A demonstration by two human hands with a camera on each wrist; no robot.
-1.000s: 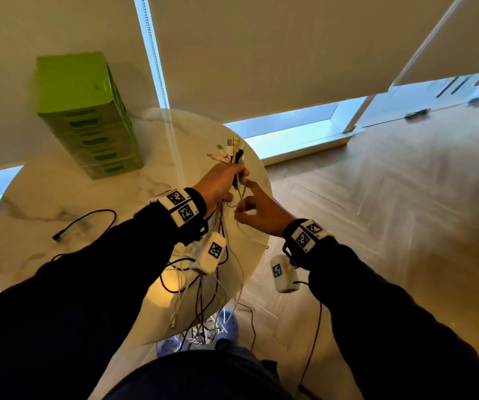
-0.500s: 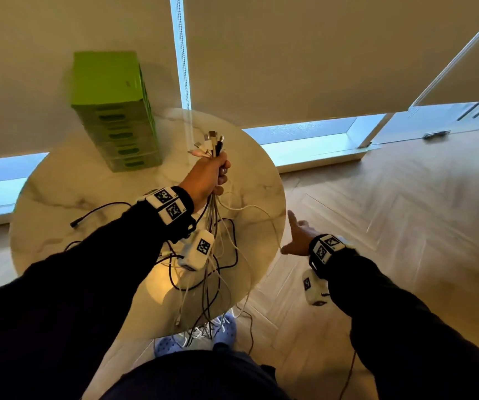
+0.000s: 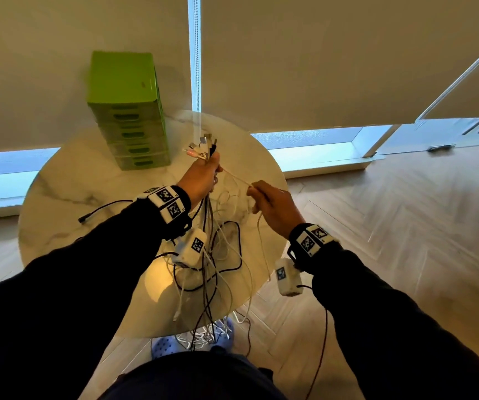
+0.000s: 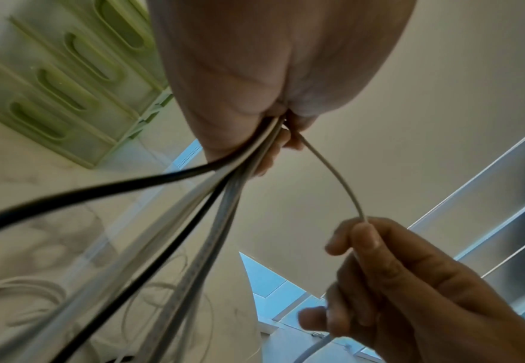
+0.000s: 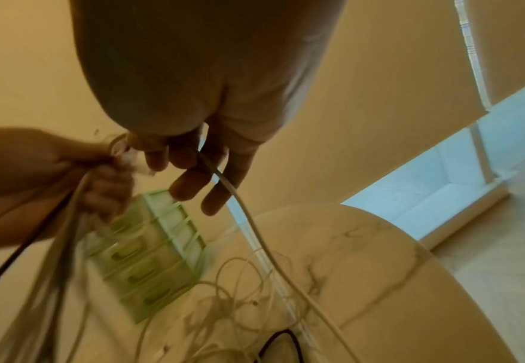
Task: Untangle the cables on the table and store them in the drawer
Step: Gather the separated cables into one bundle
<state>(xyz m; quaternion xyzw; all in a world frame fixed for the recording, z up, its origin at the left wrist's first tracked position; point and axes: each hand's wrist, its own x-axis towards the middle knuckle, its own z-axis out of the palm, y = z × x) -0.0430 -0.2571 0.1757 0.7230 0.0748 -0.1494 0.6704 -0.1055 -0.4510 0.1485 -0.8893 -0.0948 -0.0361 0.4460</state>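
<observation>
My left hand (image 3: 203, 176) grips a bundle of black and white cables (image 3: 208, 226) raised above the round marble table (image 3: 73, 192), with their plugs (image 3: 202, 147) sticking up out of the fist. The cable tails hang down over the table's near edge. My right hand (image 3: 273, 202) pinches one white cable (image 3: 237, 178) that runs taut from the left fist. The left wrist view shows that white cable (image 4: 332, 172) between the left hand's fingers (image 4: 273, 157) and the right hand (image 4: 379, 270). In the right wrist view the white cable (image 5: 255, 221) passes between my fingers (image 5: 193, 184).
A green drawer tower (image 3: 127, 111) stands at the table's far side, all drawers closed. A separate black cable (image 3: 102, 207) lies on the table at the left. Blinds and a low window sill run behind. Wooden floor spreads to the right.
My right hand came back from beside the table's right edge and now pinches a white cable near the left fist. The left hand still holds the bundle up.
</observation>
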